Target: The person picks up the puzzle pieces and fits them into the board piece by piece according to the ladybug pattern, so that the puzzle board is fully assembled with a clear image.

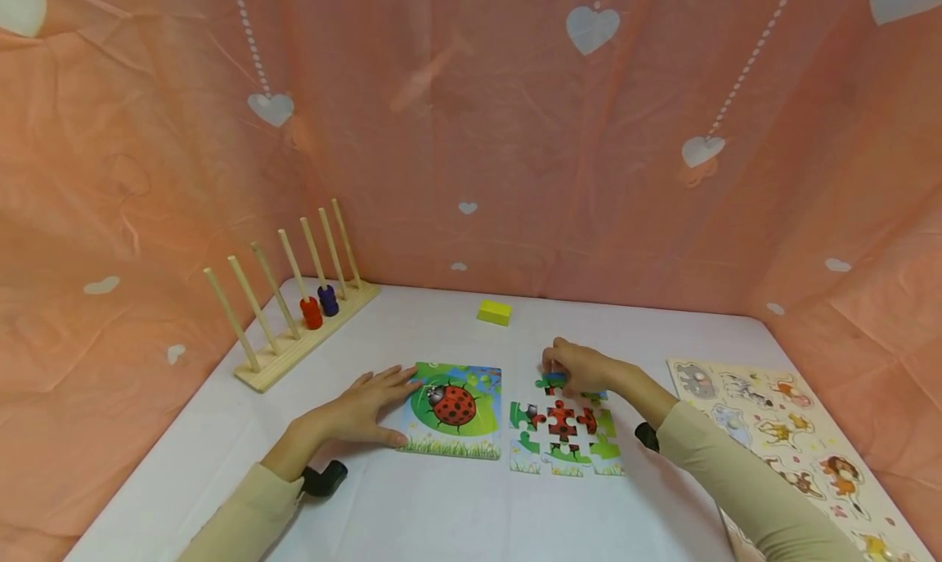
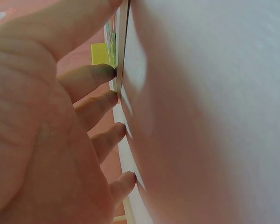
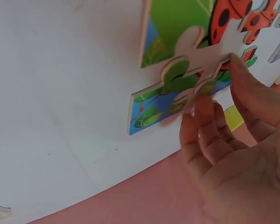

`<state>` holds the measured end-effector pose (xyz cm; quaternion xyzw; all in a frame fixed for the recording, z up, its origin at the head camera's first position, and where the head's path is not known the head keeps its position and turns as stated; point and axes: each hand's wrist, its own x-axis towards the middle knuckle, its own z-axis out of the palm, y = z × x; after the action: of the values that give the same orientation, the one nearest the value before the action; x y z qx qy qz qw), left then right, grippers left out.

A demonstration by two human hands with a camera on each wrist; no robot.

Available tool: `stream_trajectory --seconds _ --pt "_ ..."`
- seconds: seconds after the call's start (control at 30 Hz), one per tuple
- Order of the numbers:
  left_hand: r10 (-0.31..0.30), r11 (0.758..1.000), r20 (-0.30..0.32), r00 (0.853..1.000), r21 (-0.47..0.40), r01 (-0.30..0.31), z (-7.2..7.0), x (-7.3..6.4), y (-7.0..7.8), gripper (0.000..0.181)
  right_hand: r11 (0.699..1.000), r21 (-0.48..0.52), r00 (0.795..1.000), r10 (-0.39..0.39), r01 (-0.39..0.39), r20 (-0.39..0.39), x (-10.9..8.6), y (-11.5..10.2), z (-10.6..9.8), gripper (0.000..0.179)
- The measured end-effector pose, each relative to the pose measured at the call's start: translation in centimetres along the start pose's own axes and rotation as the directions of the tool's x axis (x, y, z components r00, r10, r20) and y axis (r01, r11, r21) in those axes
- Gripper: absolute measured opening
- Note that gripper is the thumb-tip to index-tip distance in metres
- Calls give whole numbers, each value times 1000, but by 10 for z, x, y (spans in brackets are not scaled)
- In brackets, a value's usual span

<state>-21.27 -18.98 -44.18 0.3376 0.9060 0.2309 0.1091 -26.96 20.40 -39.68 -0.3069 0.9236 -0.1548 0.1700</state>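
Observation:
My left hand [image 1: 361, 411], its fingers spread, rests at the left edge of a ladybug picture board [image 1: 478, 423]. In the left wrist view its fingertips touch the table and the board's side. To the right lie ladybug jigsaw pieces [image 1: 562, 421], set out with gaps between them. My right hand [image 1: 581, 367] is at the far row. With thumb and fingers it pinches a blue-and-green jigsaw piece [image 3: 221, 85], partly hidden by the fingers. Next to that piece, a corner piece [image 3: 149, 109] with leaves lies flat on the table.
A yellow block [image 1: 494, 313] lies beyond the board. At the back left stands a wooden peg rack [image 1: 294, 353] with red beads [image 1: 311, 313] and purple beads [image 1: 328, 300]. A wooden animal puzzle board [image 1: 751, 456] lies on the right, partly under my right sleeve. Behind hangs a pink curtain [image 1: 515, 177].

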Motion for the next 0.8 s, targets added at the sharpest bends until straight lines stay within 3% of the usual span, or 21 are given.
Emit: stream_trajectory --seconds 0.43,0.67,0.8 --pt "-2 1000 -4 1000 -7 1 -2 1 2 88 1000 -12 1000 0 0 -31 0 5 -1 36" --pt "-9 1000 -2 1000 -9 9 -2 1 2 88 998 58 999 22 -20 -36 -1 8 0 35" --pt "-4 1000 0 1000 -2 4 -1 0 1 88 997 62 997 -38 42 -66 -2 12 0 30"
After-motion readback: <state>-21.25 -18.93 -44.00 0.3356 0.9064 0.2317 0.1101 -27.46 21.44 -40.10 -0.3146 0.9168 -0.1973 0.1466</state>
